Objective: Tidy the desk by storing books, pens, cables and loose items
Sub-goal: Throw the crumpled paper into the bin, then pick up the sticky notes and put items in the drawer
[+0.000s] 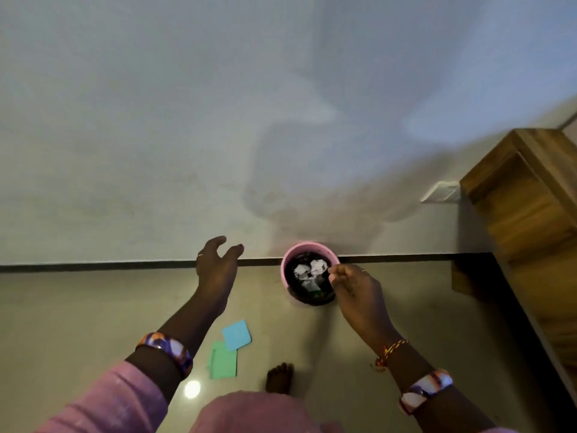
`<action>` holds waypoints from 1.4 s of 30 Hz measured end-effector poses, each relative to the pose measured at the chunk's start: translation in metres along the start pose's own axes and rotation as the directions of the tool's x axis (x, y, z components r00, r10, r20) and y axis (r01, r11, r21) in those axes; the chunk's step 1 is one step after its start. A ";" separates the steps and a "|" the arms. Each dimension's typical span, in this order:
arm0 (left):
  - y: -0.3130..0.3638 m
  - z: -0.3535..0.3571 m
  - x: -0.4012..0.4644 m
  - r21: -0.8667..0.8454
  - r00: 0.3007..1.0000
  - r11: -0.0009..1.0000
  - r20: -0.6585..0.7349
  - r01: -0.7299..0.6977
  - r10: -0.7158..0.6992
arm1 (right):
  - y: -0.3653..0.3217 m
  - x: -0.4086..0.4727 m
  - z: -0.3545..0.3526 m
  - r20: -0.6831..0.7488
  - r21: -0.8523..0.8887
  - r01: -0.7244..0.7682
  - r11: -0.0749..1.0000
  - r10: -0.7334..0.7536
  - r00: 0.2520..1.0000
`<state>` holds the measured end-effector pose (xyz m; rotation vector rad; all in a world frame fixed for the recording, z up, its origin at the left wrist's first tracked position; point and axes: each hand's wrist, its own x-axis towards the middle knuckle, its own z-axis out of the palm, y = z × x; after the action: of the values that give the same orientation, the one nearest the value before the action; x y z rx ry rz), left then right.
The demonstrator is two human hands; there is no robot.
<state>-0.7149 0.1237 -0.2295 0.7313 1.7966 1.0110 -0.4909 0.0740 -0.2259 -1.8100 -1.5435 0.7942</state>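
Bin (310,273) first: in the head view, the only one you have, the pink waste bin stands on the floor against the wall, lined dark and already holding crumpled white paper (309,271). Your right hand (356,293) hovers over its near rim with fingers curled toward the thumb; whether a small scrap is pinched there I cannot tell, as the fingertips are blurred. Your left hand (217,265) is held out to the left of the bin, fingers spread loosely and holding nothing. If you do hold a scrap, bring the right hand over the middle of the opening before letting go, so it falls inside rather than catching the rim. Two loose sheets, a blue note (236,335) overlapping a green note (223,360), lie on the floor nearer you, just left of your bare foot (280,378); they look like the next things to gather. A wooden cabinet (527,201) stands to the right.
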 end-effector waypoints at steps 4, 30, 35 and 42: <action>-0.036 -0.062 -0.022 0.048 0.996 0.999 -0.087 0.026 -0.022 | -0.008 -0.037 0.040 0.117 0.061 0.024 0.998 -0.031 0.993; -0.586 0.014 0.219 0.719 0.906 0.604 -0.086 0.345 -0.415 | 0.355 -0.008 0.526 0.448 -0.440 -0.139 0.887 0.351 0.823; -0.631 0.021 0.213 0.513 0.925 0.770 -0.180 0.379 -0.335 | 0.372 0.006 0.577 0.313 -0.476 -0.212 0.854 0.390 0.866; -0.614 -0.004 0.217 0.704 0.903 0.640 -0.004 0.307 -0.429 | 0.375 -0.003 0.554 0.334 -0.185 -0.433 0.882 0.471 0.816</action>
<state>-0.8405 -0.0001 -0.8561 0.8010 2.0638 -0.0469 -0.6911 0.0670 -0.8641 -2.2451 -1.3972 1.3749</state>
